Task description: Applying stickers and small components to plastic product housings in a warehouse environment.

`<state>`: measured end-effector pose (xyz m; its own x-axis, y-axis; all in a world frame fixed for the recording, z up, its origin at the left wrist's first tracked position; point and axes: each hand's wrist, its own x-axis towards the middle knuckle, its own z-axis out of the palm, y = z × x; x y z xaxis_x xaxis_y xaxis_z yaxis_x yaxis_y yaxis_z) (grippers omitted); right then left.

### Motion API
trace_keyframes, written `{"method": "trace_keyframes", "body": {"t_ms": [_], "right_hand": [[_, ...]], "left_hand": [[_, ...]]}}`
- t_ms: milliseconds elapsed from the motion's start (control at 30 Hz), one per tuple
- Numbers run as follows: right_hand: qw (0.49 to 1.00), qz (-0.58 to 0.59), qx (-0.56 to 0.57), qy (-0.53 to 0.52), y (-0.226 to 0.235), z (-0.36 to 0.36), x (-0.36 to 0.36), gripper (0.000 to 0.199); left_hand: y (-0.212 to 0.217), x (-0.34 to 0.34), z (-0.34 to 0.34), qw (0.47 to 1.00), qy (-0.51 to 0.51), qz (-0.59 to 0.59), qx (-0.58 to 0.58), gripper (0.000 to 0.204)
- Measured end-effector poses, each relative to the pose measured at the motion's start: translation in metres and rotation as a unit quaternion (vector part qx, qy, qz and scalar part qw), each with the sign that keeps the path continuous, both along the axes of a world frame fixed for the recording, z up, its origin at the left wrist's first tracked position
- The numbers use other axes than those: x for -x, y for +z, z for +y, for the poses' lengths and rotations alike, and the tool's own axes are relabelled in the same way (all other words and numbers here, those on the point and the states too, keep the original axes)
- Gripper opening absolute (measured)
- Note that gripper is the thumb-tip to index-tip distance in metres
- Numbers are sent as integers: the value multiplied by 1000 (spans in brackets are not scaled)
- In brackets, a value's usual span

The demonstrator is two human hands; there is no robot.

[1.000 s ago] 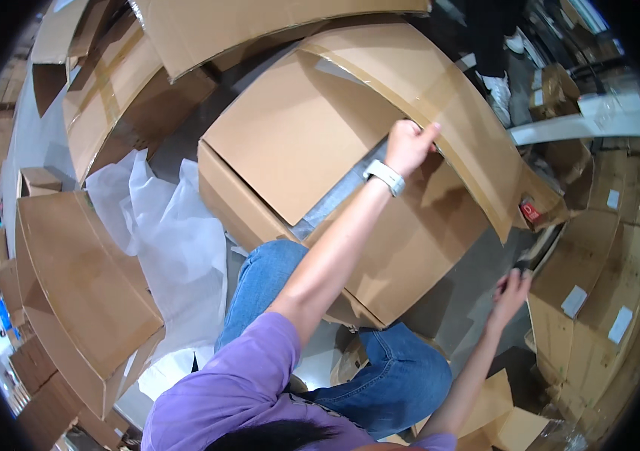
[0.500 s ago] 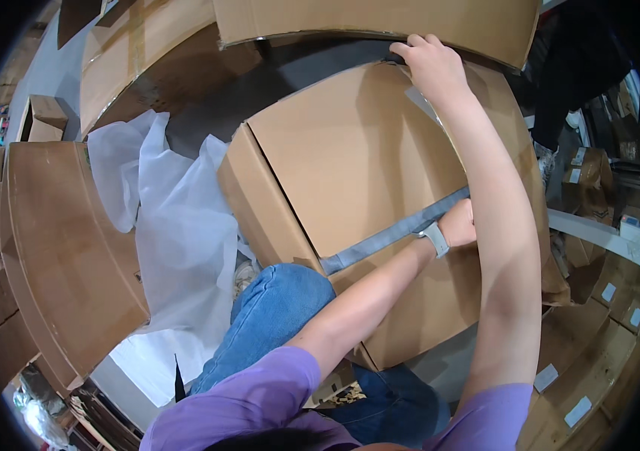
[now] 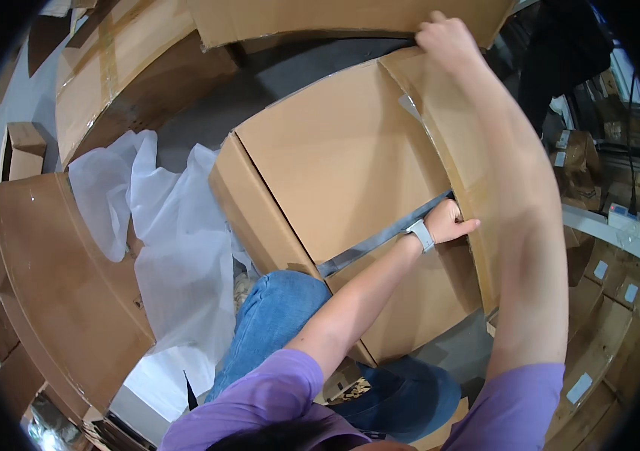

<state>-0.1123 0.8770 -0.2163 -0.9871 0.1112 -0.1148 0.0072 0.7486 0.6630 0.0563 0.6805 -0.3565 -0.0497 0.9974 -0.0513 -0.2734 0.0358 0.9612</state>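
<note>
A large tan cardboard box (image 3: pixel 335 165) lies in front of me, with a grey strip (image 3: pixel 380 242) running across it. A brown cardboard flap (image 3: pixel 464 150) stretches along the right side of the box, over part of its top. At the near end of that strip's right side, my left hand (image 3: pixel 446 220), with a pale watch at the wrist, is curled at the flap's edge with its thumb out. My right hand (image 3: pixel 449 43) bends its fingers over the flap's far corner. The right fingertips are partly hidden.
White foam sheeting (image 3: pixel 184 248) drapes to the left over a brown carton (image 3: pixel 64 255). Another open carton (image 3: pixel 132 83) stands at the far left, and a cardboard panel (image 3: pixel 335 19) spans the far side. Labelled boxes (image 3: pixel 583 353) line the right. A person in dark clothing (image 3: pixel 560 60) stands at the far right.
The flap's edge has come further left over the box. My right hand has shifted slightly right and farther away; the left hand's thumb now shows beside the flap.
</note>
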Motion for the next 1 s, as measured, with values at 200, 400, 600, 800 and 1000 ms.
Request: {"method": "trace_keyframes", "body": {"t_ms": [200,400,600,800,1000], "right_hand": [[918,298,223,-136,31,1,-93,29],[758,419,363,-344,14,-113,-104,40],[776,406,363,-318,51,-141,-127,39],[851,276,229,-384,18,-164,-238,24],[688,512,350,-378,14,-234,-295,24]], "left_hand": [[-4,8,-4,997,39,2,-65,36],[37,3,-2,950,114,229,-178,40],[90,62,-42,925,-102,365,-37,38],[86,103,-90,731,-158,663,-11,38],[75,125,-132,650,-59,756,46,39]]}}
